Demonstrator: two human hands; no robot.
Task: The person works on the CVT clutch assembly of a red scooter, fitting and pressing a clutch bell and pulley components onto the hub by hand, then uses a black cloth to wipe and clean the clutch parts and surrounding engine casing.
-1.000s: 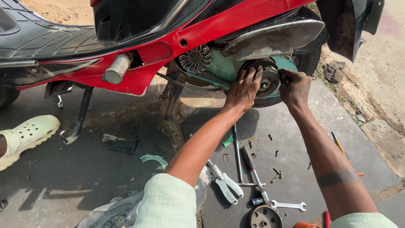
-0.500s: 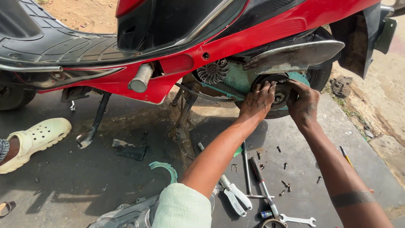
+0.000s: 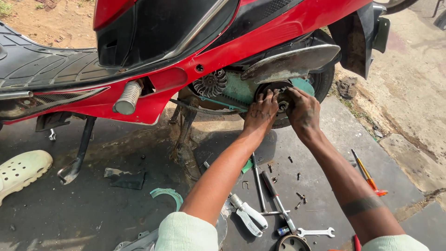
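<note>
Under the raised red scooter (image 3: pixel 260 42), at the exposed drive housing beside the rear wheel, both hands work on a round dark clutch assembly (image 3: pixel 280 95). The left hand (image 3: pixel 261 113) lies against the assembly's left rim, its fingers (image 3: pixel 265 96) curled over the edge and pressing on it. The right hand (image 3: pixel 302 110) covers the right side, fingers bent inward around the central hub, gripping it. Both hands are smeared with grease. Just left of the assembly sits a finned metal fan wheel (image 3: pixel 210 83), joined to it by the teal crankcase face (image 3: pixel 239 90). A grey metal guard (image 3: pixel 290 62) hangs above the hands.

On the concrete floor (image 3: pixel 93 214) below the forearms lie pliers with white handles (image 3: pixel 248 213), a long screwdriver (image 3: pixel 278 201), a thin metal rod (image 3: pixel 257 179), an open-ended spanner (image 3: pixel 316 231) and several loose screws (image 3: pixel 299 197). An orange-handled screwdriver (image 3: pixel 367 174) lies to the right, well apart from the others. A curved teal gasket scrap (image 3: pixel 168 194) rests near the left elbow, and a white clog (image 3: pixel 21 172) shows at the left edge.
</note>
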